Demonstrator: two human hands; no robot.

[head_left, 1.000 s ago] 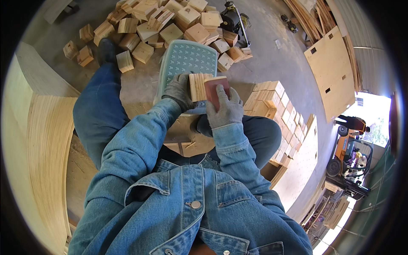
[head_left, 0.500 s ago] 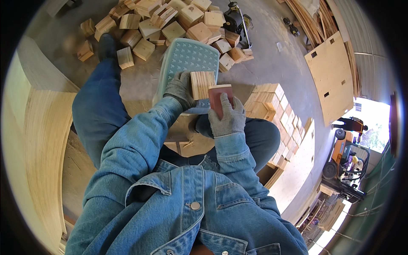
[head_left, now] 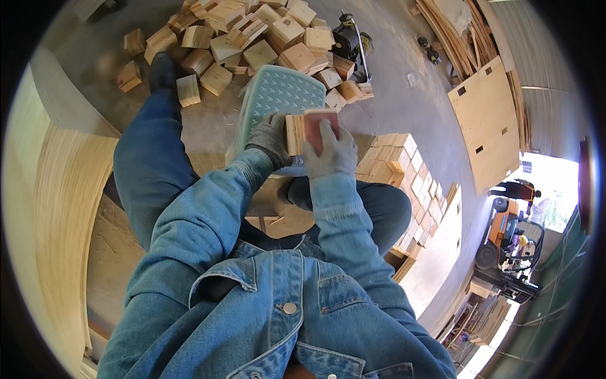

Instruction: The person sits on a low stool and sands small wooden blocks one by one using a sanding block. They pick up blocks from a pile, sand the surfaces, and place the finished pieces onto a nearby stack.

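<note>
My gloved left hand grips a layered plywood block by its left side, above a pale teal plastic stool with a dotted top. In my gloved right hand is a reddish-brown sanding block with a light edge, its fingers lying over the reddish face. The sanding block overlaps the right part of the plywood block and appears to be against it. The contact face between the two is hidden.
Beyond the stool lies a loose heap of wooden blocks, with a yellow-and-black tool beside it. Neatly stacked blocks stand at right. Large plywood sheets rise at left. An orange forklift and a person are far right.
My right hand has moved the sanding block up and left, so it covers more of the plywood block. My left hand keeps its hold, nearly in place.
</note>
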